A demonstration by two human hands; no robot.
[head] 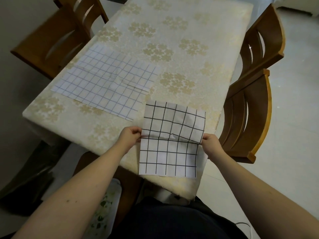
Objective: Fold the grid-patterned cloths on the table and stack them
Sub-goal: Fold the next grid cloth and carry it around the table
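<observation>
A white cloth with a bold black grid (170,157) lies at the table's near right corner, bent across its middle. My left hand (130,135) pinches its left edge at the bend. My right hand (211,142) pinches the right edge at the same height. The far half (174,118) rises from the bend and the near half lies flat toward me. A second, larger cloth with a thin blue-grey grid (105,83) lies spread flat on the left part of the table, apart from both hands.
The table wears a cream cover with a gold flower print (172,40). Wooden chairs stand at the far left (57,37) and along the right side (250,109). A dark bag (31,173) sits on the floor at the left.
</observation>
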